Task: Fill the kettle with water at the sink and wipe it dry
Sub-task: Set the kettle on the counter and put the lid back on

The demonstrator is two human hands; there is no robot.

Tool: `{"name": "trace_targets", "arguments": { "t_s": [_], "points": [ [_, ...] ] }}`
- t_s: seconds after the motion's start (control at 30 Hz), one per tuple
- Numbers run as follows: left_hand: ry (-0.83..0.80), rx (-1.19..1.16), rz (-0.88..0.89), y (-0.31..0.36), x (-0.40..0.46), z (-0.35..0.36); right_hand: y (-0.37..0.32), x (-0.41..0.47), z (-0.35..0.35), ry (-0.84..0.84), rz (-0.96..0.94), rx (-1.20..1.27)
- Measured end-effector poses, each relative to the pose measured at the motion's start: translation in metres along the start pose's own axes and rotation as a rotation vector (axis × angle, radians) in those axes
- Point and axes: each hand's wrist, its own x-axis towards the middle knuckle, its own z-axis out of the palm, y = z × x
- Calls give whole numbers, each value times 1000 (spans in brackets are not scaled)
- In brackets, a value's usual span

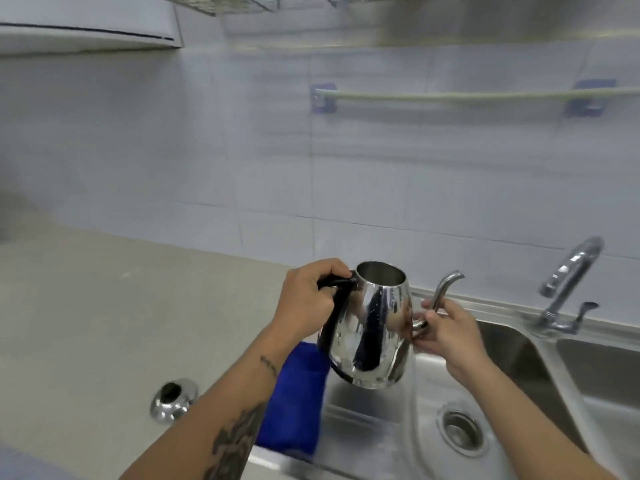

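Kettle [372,327] held above sink [388,403], frame centre: left hand [306,299] fingers closed round black handle, right hand [446,336] fingers gripping spout base; lid off

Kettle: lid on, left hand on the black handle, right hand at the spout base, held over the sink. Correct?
Not quite. The head view shows the kettle open-topped; its lid lies on the counter. Left hand on the handle, right hand at the spout base, over the sink: correct.

Left hand [304,303] grips the lidless kettle [370,334] by its black handle, right hand [446,330] pinching the spout base, above the sink [519,358]; blue cloth [294,400] just left.
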Motion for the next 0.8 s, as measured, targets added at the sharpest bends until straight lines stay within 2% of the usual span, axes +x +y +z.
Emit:
{"name": "trace_targets", "arguments": {
  "t_s": [0.13,0.4,0.57,0.8],
  "points": [
    [-19,38,-8,-30,33,-73,2,-5,84,23,13,18],
    [16,83,-64,-85,73,-171,7,-2,210,47,75,34],
    [55,147,-94,-119,80,-202,15,8,261,36,85,-5],
    [112,377,-54,-168,92,-210,37,38,289,0,136,5]
  ]
}}
